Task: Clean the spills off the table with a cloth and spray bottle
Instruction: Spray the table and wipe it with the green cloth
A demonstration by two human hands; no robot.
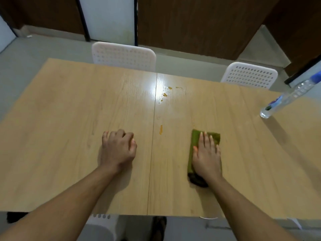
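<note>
As right hand (206,157) presses, cloth (194,145) (folded) lies lengthwise, pointing away.

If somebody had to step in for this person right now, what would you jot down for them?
Left hand: loosely curled on the table, holding nothing.
Right hand: flat, pressing the green cloth on the table.
Bottle: standing untouched, far right.
Done: nothing visibly wiped.
Left: orange streak just left of the cloth, plus orange drops farther up the middle.

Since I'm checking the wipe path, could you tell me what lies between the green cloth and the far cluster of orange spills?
In the head view, only bare table separates the green cloth from the far orange spills; the nearer orange streak sits off to the left.
</note>
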